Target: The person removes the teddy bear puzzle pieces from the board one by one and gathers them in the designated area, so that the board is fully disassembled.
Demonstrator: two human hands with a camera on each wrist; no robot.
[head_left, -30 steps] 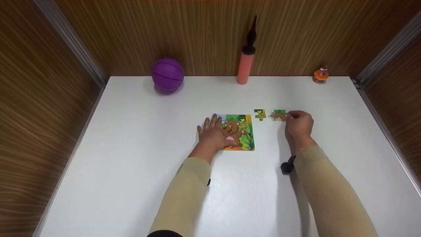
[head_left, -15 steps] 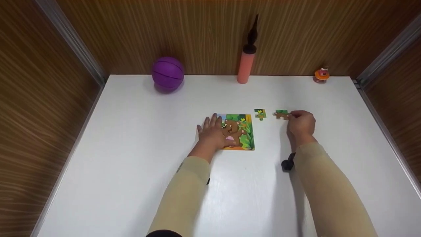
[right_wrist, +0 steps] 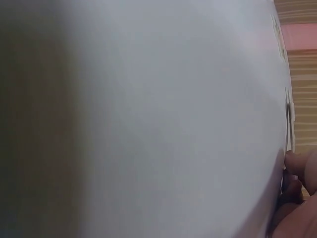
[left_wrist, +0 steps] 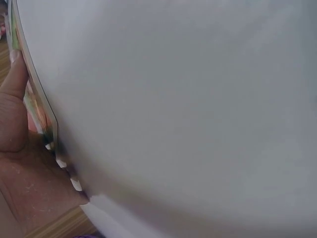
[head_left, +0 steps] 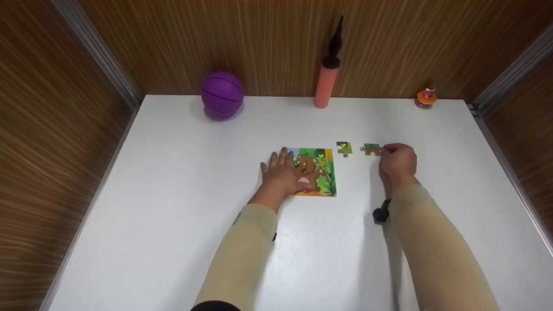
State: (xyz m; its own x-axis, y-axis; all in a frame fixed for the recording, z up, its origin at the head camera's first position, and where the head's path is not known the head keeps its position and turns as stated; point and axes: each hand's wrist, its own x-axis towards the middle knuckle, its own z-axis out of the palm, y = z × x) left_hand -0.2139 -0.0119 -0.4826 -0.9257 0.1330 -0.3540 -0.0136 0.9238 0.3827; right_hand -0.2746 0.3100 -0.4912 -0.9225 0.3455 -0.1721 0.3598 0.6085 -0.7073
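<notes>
White table (head_left: 173, 207) with puzzle (head_left: 317, 172), ball (head_left: 222, 93), pump (head_left: 325, 84)

A purple ball (head_left: 222, 92), a salmon-pink air pump (head_left: 325, 80) and a small orange toy (head_left: 425, 96) stand along the white table's (head_left: 173, 194) far edge against the wooden wall (head_left: 268, 43).

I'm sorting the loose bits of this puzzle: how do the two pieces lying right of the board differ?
The left piece lies free on the table, while the right hand pinches the right piece. The left piece sits nearer the puzzle board; the right piece lies farther out. The left piece shows green and yellow; the right piece shows more brown. Both are small, flat and face up.
</notes>
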